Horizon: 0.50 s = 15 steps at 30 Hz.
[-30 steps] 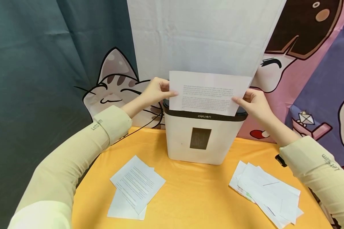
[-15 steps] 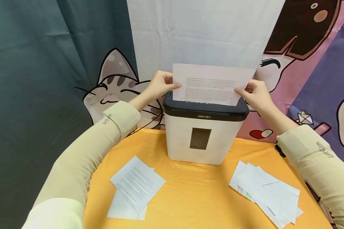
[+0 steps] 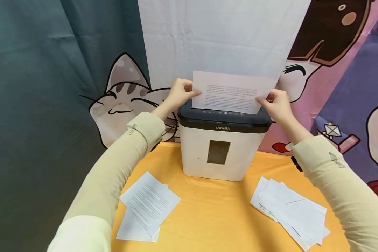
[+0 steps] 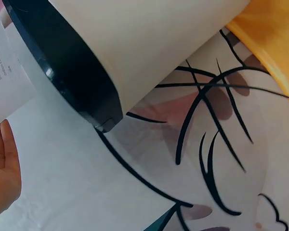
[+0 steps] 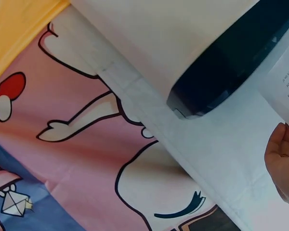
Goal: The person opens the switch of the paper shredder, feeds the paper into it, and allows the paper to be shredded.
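A printed sheet of paper stands upright over the black top of a white paper shredder. My left hand pinches the sheet's left edge between thumb and fingers. At its right edge, my right hand pinches it the same way. Whether the sheet's lower edge touches the shredder top or hangs just above it, I cannot tell. A row of small symbols shows on the black lid below the paper. Each wrist view shows its hand at the frame's side, beside the sheet and the dark lid.
Printed sheets lie on the yellow cloth at the left. A loose pile of white papers lies at the right. Behind the shredder hangs a cartoon-printed curtain. A dark cord runs past the shredder's left side.
Both hands have raised the sheet from in front of the shredder's front rim and carried it back over the lid, uncovering the logo and symbols. The papers on the cloth stay put.
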Motion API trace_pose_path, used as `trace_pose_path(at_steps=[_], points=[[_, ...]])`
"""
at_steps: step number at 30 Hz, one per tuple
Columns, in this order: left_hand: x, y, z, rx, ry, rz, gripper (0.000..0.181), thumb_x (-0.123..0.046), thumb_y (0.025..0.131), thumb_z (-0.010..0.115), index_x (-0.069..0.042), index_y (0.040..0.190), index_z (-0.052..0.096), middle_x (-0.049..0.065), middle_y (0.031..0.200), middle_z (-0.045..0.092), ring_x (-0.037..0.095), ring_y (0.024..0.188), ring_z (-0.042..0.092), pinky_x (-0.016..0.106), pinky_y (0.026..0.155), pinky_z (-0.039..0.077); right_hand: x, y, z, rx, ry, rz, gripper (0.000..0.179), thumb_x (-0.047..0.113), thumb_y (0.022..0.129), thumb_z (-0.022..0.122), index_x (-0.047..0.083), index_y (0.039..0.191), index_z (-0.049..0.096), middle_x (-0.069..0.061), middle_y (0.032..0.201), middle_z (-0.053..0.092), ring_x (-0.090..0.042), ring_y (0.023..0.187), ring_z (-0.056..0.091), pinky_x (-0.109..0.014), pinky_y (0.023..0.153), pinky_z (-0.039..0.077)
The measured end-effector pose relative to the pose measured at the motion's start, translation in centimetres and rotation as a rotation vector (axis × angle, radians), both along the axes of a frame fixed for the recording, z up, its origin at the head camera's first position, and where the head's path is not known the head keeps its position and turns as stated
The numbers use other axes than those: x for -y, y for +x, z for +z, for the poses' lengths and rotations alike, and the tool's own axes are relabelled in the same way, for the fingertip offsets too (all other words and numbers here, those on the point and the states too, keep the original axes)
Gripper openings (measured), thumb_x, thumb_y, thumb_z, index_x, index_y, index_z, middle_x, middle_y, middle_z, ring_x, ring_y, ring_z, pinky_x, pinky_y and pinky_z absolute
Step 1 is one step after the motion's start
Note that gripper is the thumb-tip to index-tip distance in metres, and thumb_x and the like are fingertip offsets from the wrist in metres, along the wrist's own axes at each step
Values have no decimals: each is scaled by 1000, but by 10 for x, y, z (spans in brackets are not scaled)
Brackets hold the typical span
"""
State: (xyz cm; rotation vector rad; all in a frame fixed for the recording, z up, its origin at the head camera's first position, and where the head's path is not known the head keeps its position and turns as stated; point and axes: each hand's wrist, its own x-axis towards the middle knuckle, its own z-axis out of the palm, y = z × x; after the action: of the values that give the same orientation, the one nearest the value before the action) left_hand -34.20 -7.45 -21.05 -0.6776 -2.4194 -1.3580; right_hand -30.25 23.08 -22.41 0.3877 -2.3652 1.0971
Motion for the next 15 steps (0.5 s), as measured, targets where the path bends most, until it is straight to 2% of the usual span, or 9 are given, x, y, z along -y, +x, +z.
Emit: trace_pose_path(at_steps=[2,4,6,8,11,15], points=[[0,-3,-3,1,11,11,39,-13,86,69,-6,56,45,-1,52,45,10,54,31,21,58,32,3,-1,-2,-11,10,-10,24,5,88,64,-9,107,66,-22,96,71,18,63,50,-5,59,39],[0,-6,-6,8,25,23,28,-12,85,69,-2,63,58,5,59,56,9,55,38,20,58,36,5,-3,-3,-24,24,-18,24,4,88,63,-10,107,65,-31,100,66,22,63,48,-3,60,38],[-1,-9,-9,23,34,37,16,-12,86,69,1,77,68,11,71,66,8,59,45,20,60,39,7,-5,-4,-34,30,-17,24,4,88,63,-11,106,65,-32,100,66,23,62,46,-2,60,38],[-2,-10,-11,35,39,45,15,-11,86,69,2,93,72,15,86,71,7,65,52,19,61,41,7,-6,-5,-37,37,-29,24,5,88,63,-11,106,65,-33,100,65,24,62,45,-2,60,37],[-4,-12,-13,51,35,53,19,-11,86,68,1,101,71,18,97,71,8,70,55,18,62,41,7,-10,-7,-37,47,-60,23,5,88,63,-10,106,66,-33,100,65,23,61,43,-2,60,36],[-6,-13,-15,61,30,58,21,-11,87,67,1,104,71,19,100,71,10,74,57,18,63,42,7,-15,-11,-30,46,-80,23,5,89,63,-8,107,66,-31,101,66,22,61,43,-2,60,36]])
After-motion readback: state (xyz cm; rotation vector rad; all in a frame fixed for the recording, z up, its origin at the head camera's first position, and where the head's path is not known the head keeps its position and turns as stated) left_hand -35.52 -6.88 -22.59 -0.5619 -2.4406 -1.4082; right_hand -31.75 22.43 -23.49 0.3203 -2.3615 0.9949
